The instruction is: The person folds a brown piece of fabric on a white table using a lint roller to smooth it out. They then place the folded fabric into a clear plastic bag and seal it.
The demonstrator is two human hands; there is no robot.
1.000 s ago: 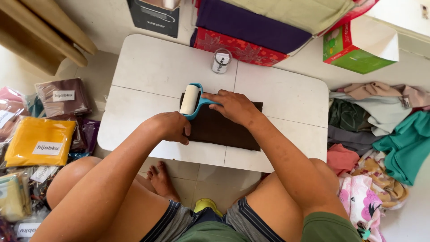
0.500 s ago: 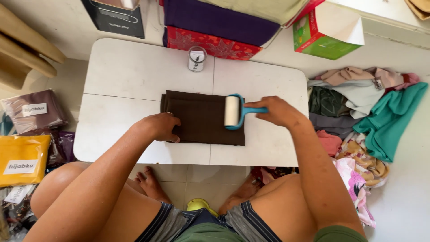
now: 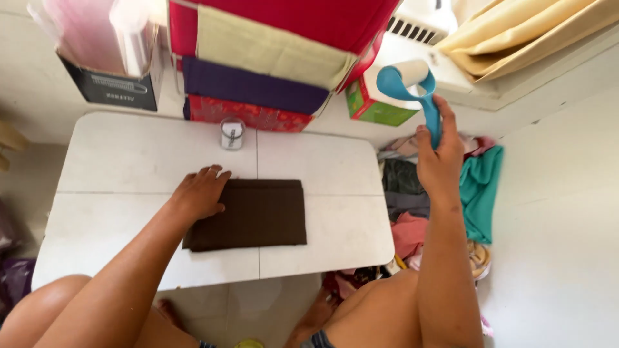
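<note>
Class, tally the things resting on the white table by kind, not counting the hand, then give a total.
Folded brown cloth: 1
Small jar: 1
Total on the table: 2
The lint roller is held up off it and not counted.

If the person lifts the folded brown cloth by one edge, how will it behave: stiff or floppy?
Probably floppy: the folded brown cloth lies flat on the white table in thin layers, so a lifted edge would likely sag and the folds open. It looks light for its size. The left hand rests on its corner, which suggests it may slide on the smooth top.
</note>
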